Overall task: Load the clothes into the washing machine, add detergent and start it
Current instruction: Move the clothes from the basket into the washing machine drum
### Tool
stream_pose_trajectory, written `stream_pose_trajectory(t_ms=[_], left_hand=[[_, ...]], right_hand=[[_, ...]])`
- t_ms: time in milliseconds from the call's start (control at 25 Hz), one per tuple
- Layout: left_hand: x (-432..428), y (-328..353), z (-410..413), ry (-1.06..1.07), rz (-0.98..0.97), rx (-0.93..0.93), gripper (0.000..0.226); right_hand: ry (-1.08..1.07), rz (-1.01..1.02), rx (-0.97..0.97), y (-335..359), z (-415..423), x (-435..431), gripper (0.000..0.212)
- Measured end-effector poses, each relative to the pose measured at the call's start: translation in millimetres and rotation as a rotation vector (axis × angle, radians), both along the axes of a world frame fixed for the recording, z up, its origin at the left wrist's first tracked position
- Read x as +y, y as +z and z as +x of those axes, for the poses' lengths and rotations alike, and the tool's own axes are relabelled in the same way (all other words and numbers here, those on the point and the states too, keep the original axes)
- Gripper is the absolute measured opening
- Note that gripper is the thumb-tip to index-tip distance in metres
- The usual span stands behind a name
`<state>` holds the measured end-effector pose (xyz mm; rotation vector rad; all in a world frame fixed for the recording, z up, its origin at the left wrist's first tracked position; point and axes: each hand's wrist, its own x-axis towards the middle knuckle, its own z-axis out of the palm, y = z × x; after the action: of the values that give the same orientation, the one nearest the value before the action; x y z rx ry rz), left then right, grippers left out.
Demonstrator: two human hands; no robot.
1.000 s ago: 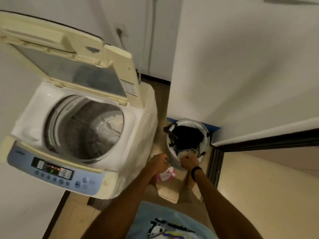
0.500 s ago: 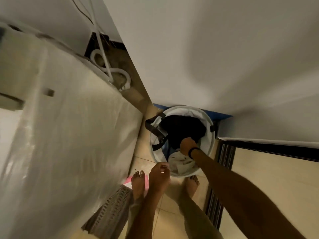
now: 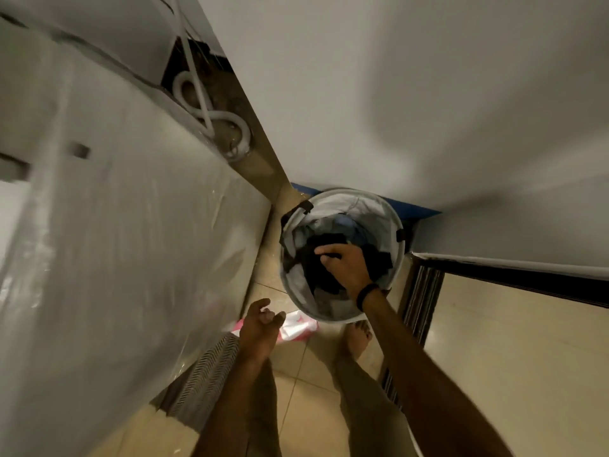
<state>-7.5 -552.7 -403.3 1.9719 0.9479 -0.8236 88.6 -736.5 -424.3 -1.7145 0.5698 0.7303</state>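
Standing on the tiled floor [image 3: 316, 407] between the washing machine [image 3: 131, 242] and a wall corner, a round, soft-sided laundry basket [image 3: 329, 204] with a stiff rim and black strap handles is filled with crumpled clothes [image 3: 349, 225] in grey and blue. On top, 1 black garment [image 3: 321, 275] is held in the grip of the right hand [image 3: 346, 267], fingers curled into the cloth. The left hand [image 3: 260, 328] is held loosely curled, its grip empty, above a pink-and-white packet [image 3: 296, 328]. The machine's side is wrapped in glossy clear film [image 3: 197, 258].

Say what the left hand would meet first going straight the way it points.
Probably the laundry basket, at its near wall: the open left hand points toward it. Depth is unclear; it could reach floor tile first.
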Motion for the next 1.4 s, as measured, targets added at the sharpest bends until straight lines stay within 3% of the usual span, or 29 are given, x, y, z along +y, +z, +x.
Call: stream_pose_trajectory(t_ms=[80,160,200,240,280,360,440,480,520,640,680,760,840,920,960,1040,1080,1200,1280,1400], left_hand=[[-3,46,0,-0.048,0.007,-0.102,0.077],[-11,105,7,-0.134,0.044,-0.165,0.069],[-12,140,10,-0.149,-0.011,-0.212,0.055],[-16,199,15,-0.164,-0.061,-0.256,0.039],[-15,243,16,-0.149,-0.112,-0.301,0.031],[0,315,21,-0.085,-0.181,-0.367,0.028],[18,379,25,-0.116,-0.247,-0.457,0.034],[25,407,25,-0.149,-0.266,-0.501,0.035],[32,433,22,-0.143,-0.315,-0.515,0.032],[69,492,23,-0.095,-0.373,-0.598,0.031],[87,510,28,-0.085,-0.382,-0.627,0.026],[120,545,41,-0.078,-0.390,-0.600,0.008],[146,583,43,-0.229,-0.464,-0.573,0.010],[164,613,36,-0.416,-0.632,-0.584,0.014],[175,624,35,-0.432,-0.690,-0.615,0.017],[202,646,36,-0.258,-0.769,-0.719,0.015],[218,652,38,-0.102,-0.805,-0.759,0.013],[270,642,42,0.161,-0.710,-0.872,0.018],[291,620,42,0.120,-0.591,-0.906,0.030],[297,587,33,0.052,-0.599,-0.861,0.053]], right_hand=[[-0.101,0.480,0.061,133,-30,-8,0.018],[0.015,0.843,0.032,251,-52,-12,0.018],[0.090,0.890,0.003,295,-61,-12,0.020],[0.126,0.827,-0.061,332,-69,-11,0.023],[0.142,0.641,-0.148,356,-75,-9,0.027],[0.225,0.057,-0.317,370,-79,-5,0.049],[0.490,-0.492,-0.319,373,-88,10,0.085],[0.573,-0.606,-0.309,371,-93,22,0.091],[0.577,-0.587,-0.326,367,-97,34,0.084],[0.243,-0.185,-0.452,396,-95,66,0.040],[0.099,-0.103,-0.510,417,-95,73,0.040],[-0.125,0.123,-0.623,465,-87,96,0.061],[-0.010,0.343,-0.742,502,-81,124,0.081],[0.271,0.179,-0.885,529,-70,158,0.085],[0.342,0.042,-0.909,531,-59,175,0.071],[0.308,-0.077,-0.919,543,-40,202,0.023],[0.255,-0.019,-0.925,550,-32,213,0.011],[0.007,0.356,-0.816,586,-11,248,0.023],[-0.114,0.614,-0.705,613,2,273,0.029],[-0.134,0.804,-0.566,641,19,305,0.030]])
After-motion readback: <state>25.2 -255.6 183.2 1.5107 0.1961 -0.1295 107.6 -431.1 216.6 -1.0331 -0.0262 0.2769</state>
